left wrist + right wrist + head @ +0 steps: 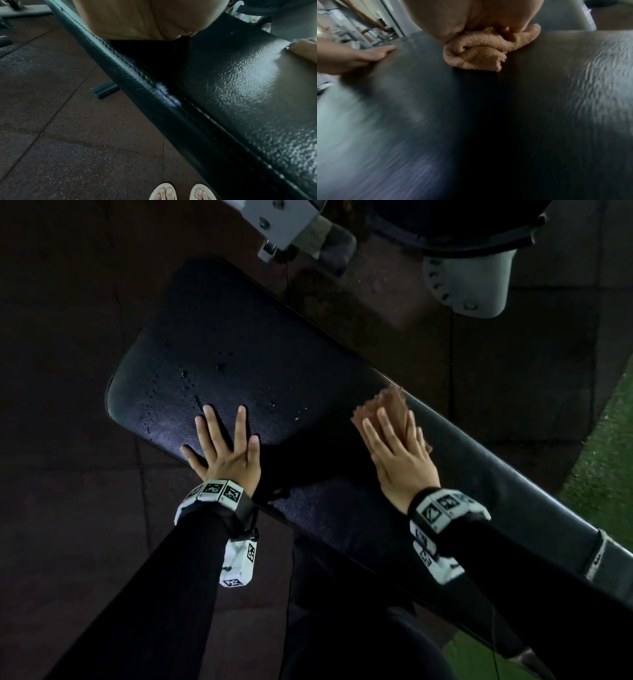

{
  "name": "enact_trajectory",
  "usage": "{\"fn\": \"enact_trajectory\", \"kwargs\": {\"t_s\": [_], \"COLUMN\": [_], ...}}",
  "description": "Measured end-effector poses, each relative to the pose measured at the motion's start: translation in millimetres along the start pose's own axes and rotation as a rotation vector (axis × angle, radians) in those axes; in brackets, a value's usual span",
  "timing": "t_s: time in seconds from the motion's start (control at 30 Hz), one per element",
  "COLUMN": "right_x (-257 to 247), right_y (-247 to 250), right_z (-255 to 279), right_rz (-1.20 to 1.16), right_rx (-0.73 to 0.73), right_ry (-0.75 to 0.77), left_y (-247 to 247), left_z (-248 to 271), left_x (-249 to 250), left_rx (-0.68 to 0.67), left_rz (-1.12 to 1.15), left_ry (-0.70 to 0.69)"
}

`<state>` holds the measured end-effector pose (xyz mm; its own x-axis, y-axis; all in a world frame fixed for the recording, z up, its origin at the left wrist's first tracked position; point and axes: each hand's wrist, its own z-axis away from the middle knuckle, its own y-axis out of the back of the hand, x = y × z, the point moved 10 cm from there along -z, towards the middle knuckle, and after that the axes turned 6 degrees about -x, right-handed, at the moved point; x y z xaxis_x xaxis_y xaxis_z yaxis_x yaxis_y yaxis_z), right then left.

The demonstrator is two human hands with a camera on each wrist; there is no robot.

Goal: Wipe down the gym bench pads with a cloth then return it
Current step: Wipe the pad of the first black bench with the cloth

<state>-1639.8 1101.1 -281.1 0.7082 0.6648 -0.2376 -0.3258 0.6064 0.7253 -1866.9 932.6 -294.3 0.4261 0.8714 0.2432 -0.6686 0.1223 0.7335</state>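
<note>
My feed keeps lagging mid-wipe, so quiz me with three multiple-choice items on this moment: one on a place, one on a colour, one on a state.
1. Where does the crumpled terry cloth lie?
A. on the rubber floor
B. on the black padded vinyl bench pad, under the right hand
C. under the left hand

2. What colour is the cloth?
A. white
B. blue
C. light brown

3. How is the left hand?
A. flat on the pad, fingers spread
B. clenched round the cloth
C. lifted clear of the pad

Answers:
1 B: the head view shows the right hand pressing it to the pad's far edge.
2 C: it shows tan in the right wrist view.
3 A: its straight fingers rest on the pad near water droplets.
</note>
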Motion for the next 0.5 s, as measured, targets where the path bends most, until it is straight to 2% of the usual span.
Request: {"fn": "enact_trajectory", "kwargs": {"t_s": [0.13, 0.3, 0.4, 0.5], "right_x": [-32, -36, -12, 31], "right_y": [-14, 25, 37, 42], "right_z": [1, -35, -47, -41], "right_rz": [0.079, 0.115, 0.029, -0.103], "right_rx": [-0.042, 0.035, 0.034, 0.049], "right_ry": [0.104, 0.167, 0.108, -0.053], "left_y": [1, 5, 8, 24], "left_z": [1, 3, 6, 7], "left_x": [1, 4, 4, 3], "left_rx": [-0.009, 0.003, 0.035, 0.113], "left_rz": [-0.011, -0.018, -0.029, -0.038], "left_ry": [0.007, 0.013, 0.002, -0.023]}}
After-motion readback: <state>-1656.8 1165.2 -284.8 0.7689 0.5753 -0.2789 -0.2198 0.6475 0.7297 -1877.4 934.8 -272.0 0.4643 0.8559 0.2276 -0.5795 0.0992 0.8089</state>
